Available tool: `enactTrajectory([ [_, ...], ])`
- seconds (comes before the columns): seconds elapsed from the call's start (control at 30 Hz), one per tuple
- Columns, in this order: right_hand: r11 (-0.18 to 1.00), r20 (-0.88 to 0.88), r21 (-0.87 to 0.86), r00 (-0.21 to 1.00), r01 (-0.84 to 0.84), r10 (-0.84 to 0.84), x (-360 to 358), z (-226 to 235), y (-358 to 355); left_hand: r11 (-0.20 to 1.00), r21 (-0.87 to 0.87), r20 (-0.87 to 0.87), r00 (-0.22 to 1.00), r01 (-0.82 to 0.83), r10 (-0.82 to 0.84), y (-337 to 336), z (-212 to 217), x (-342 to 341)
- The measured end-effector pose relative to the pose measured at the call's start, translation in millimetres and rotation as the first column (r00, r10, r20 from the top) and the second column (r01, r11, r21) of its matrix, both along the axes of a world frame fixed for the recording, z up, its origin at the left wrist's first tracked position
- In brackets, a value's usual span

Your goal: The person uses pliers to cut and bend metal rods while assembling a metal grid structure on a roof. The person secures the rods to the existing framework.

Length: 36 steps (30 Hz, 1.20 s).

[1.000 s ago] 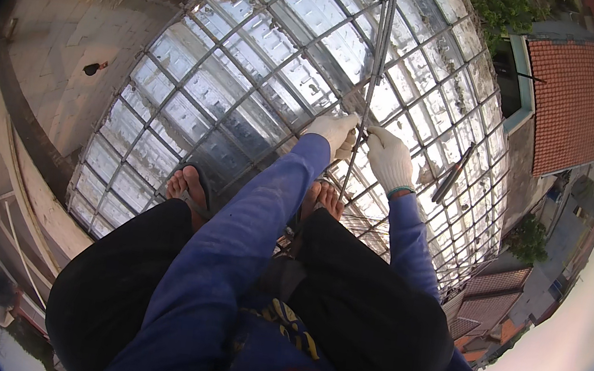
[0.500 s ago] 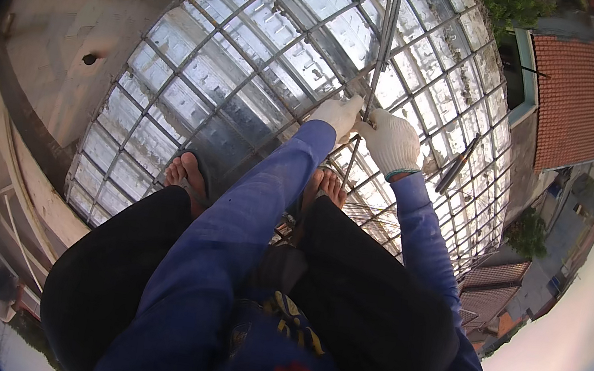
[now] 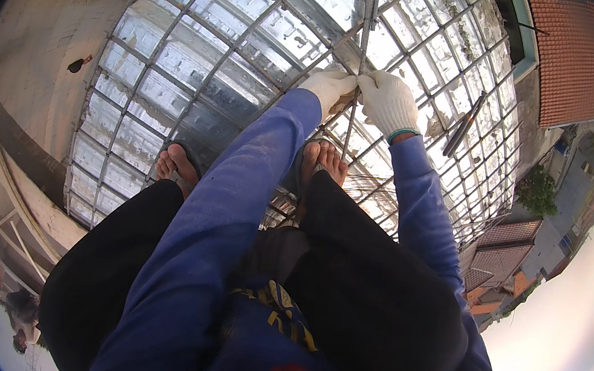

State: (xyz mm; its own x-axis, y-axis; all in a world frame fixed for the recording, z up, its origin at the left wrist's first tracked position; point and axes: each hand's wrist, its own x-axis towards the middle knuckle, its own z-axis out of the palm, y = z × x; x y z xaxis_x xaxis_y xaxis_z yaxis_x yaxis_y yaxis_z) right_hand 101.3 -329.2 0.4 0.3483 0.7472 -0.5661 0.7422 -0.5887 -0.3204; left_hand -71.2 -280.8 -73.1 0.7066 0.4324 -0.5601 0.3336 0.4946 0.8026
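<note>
My left hand (image 3: 331, 87) and my right hand (image 3: 392, 103), both in white knit gloves, meet at a crossing of the steel bar grid (image 3: 234, 47). A long thin steel rod (image 3: 350, 129) passes between them, running up the picture to a group of bars. The right thumb and fingertips are pinched together against this rod. Left fingers are curled closed beside it, partly hidden by the glove's back. Whatever small thing they pinch is too small to make out. A slim dark hand tool with an orange mark (image 3: 464, 125) lies on the grid to the right.
Shiny metal decking (image 3: 214, 73) lies under the bars. My sandalled feet (image 3: 178, 164) stand on the grid, with thin wires (image 3: 370, 182) near the right one. A plastered wall (image 3: 48, 25) borders the left; tiled roofs (image 3: 572, 60) lie beyond the right edge. Another person (image 3: 22, 318) is at lower left.
The view has shifted slightly, so both hands sit higher and further left. Their fingertips now meet at the rod, with the right thumb and fingers pinched closer. The dark tool stays on the grid.
</note>
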Motion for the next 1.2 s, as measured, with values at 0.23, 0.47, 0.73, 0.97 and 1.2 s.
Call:
enactTrajectory([
  [0.23, 0.976, 0.340, 0.044, 0.921, -0.215, 0.188, -37, 33, -36, 0.827, -0.463, -0.121, 0.947, -0.318, 0.297, -2, 25, 7],
  [0.47, 0.885, 0.233, 0.049, 0.867, -0.463, 0.441, -27, 38, 4, 0.783, -0.533, -0.052, 0.936, -0.321, 0.348, -4, 5, 7],
  [0.73, 0.678, 0.310, -0.036, 0.637, -0.734, 0.706, -19, 17, 8, 0.649, -0.688, -0.011, 0.899, -0.324, 0.437, -16, -24, 5],
  [0.97, 0.804, 0.261, 0.002, 0.776, -0.595, 0.574, -15, 9, 11, 0.611, -0.725, -0.025, 0.898, -0.318, 0.438, -4, -3, 3],
  [1.2, 0.805, 0.510, 0.057, 0.710, -0.591, 0.485, -56, 91, 26, 0.667, -0.673, 0.013, 0.896, -0.320, 0.443, -4, -21, -1],
])
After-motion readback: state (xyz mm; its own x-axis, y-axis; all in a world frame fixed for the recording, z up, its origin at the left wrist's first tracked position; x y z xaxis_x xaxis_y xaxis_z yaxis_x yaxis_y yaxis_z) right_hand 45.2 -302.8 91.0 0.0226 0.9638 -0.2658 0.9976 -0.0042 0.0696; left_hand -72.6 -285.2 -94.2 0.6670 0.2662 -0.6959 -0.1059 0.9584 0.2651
